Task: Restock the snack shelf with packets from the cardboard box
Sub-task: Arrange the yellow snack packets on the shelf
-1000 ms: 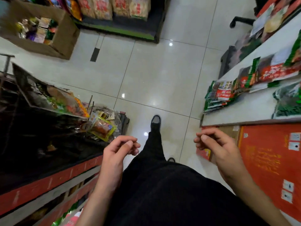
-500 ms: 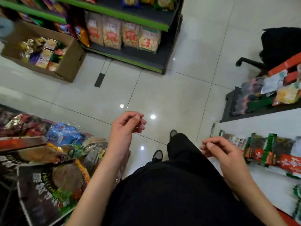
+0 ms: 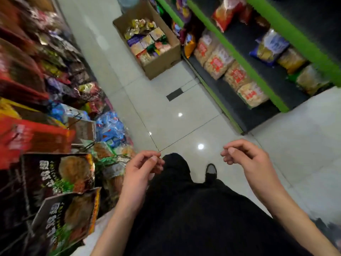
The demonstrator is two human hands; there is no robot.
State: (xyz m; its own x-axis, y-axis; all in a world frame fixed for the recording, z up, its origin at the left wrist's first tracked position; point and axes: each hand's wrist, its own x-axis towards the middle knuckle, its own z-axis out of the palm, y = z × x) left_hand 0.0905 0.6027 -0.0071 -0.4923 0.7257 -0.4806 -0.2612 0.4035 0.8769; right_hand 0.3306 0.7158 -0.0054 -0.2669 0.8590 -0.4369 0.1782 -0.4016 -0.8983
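Note:
An open cardboard box (image 3: 162,63) stands on the tiled floor far ahead, filled with several small colourful snack packets (image 3: 147,40). It sits against the end of a green-edged shelf (image 3: 238,58) that carries bags of snacks. My left hand (image 3: 142,168) and my right hand (image 3: 247,159) hang in front of my waist, well short of the box. Both have their fingers loosely curled and hold nothing.
A rack of hanging snack bags (image 3: 55,126) crowds the left side of the aisle, close to my left arm. My black trousers and one shoe (image 3: 211,170) show below. A dark floor plate (image 3: 174,94) lies in the tiles between me and the box.
The view has swung left and forward: the box and green shelf now lie ahead along the aisle, and the white shelf on the right is out of view. My hands stay curled and hold nothing.

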